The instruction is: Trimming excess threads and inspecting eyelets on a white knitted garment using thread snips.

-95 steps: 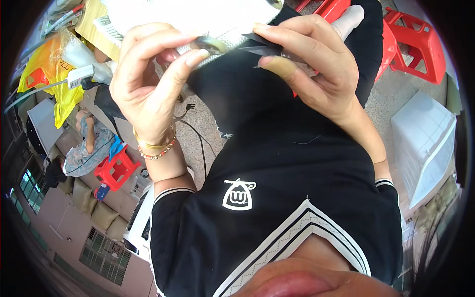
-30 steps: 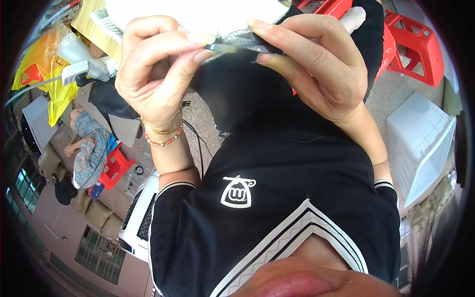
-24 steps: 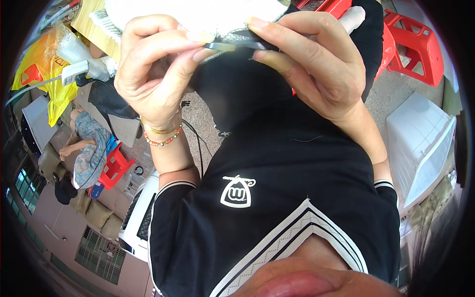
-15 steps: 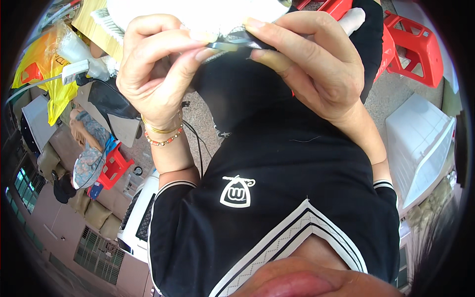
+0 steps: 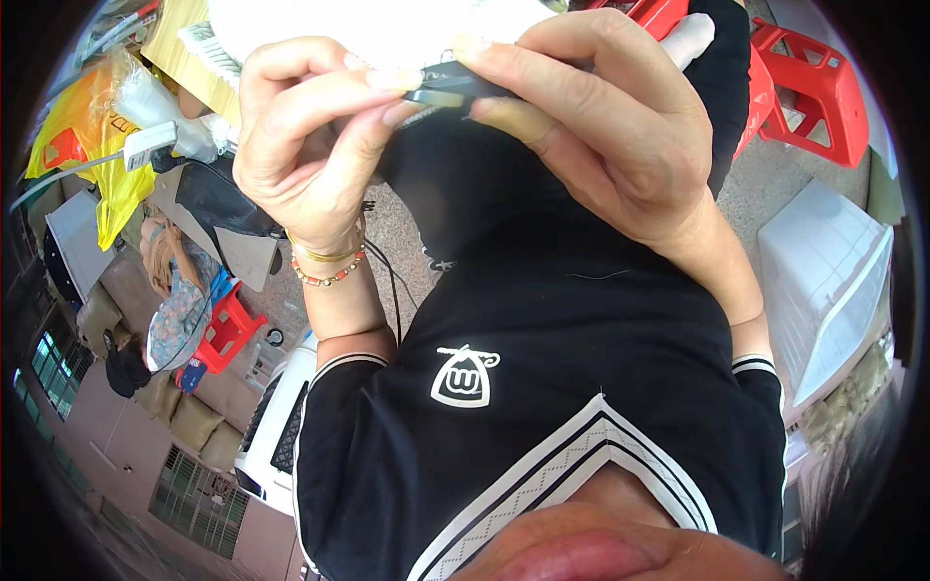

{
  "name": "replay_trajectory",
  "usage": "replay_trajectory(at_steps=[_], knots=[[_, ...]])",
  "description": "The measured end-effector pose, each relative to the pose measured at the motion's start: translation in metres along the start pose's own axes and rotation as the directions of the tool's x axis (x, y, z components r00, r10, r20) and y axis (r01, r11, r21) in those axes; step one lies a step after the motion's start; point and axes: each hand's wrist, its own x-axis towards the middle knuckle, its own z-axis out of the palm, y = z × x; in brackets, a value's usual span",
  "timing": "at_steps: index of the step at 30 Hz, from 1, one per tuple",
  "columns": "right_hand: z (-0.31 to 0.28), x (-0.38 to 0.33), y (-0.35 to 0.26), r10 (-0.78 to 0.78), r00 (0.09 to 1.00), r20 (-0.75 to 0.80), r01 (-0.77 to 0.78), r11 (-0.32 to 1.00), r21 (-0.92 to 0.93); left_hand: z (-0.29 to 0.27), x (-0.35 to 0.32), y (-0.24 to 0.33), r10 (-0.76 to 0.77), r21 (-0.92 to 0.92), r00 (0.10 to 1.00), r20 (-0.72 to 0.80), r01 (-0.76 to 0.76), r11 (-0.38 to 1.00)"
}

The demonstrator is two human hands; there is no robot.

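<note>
At the top of the view, a small thin dark piece [image 5: 457, 74] with a pale yellowish strip [image 5: 441, 99] along its lower edge is stretched between my two hands. My left hand [image 5: 305, 145] pinches its left end between thumb and fingers. My right hand [image 5: 615, 121] holds the other end, thumb below and index finger above. Its exact kind cannot be told, since fingertips cover much of it. Just behind the fingers lies a glaring white surface [image 5: 368, 21], too overexposed to show detail.
On the left are a yellow plastic bag [image 5: 118, 198], a white power strip [image 5: 150, 142] with a cable and a black bag [image 5: 221, 198]. Another person [image 5: 184, 310] sits there on a red stool [image 5: 232, 324]. A red stool [image 5: 823, 107] and a translucent plastic bin [image 5: 823, 281] stand on the right.
My right fingertips have shifted slightly left along the dark piece, closer to my left fingertips. More of its dark upper part shows. Both hands keep their pinch.
</note>
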Motion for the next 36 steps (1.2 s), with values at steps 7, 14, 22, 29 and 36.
replay_trajectory(at_steps=[7, 14, 22, 29, 36], knots=[[0.011, 0.008, 0.024, -0.524, 0.822, -0.225, 0.338, 0.765, -0.548, 0.002, -0.001, 0.000, 0.025, 0.004, 0.999, -0.033, -0.025, 1.000], [-0.018, 0.017, -0.036, 0.153, 0.988, -0.015, -0.151, 0.953, -0.263, 0.003, -0.002, -0.002, 0.029, 0.011, 0.997, -0.072, -0.028, 1.000], [-0.028, -0.008, -0.001, 0.342, 0.931, -0.126, -0.305, 0.920, 0.248, -0.014, 0.000, 0.007, -0.086, -0.125, 0.996, 0.007, 0.086, 0.988], [-0.038, -0.019, -0.007, 0.587, 0.803, -0.103, -0.541, 0.791, 0.286, -0.071, -0.023, 0.019, -0.415, 0.020, 0.896, 0.162, 0.417, 0.909], [-0.033, -0.033, 0.007, 0.325, 0.945, -0.043, -0.312, 0.932, 0.186, -0.079, 0.003, 0.041, -0.532, 0.427, 0.785, 0.316, 0.384, 0.819]])
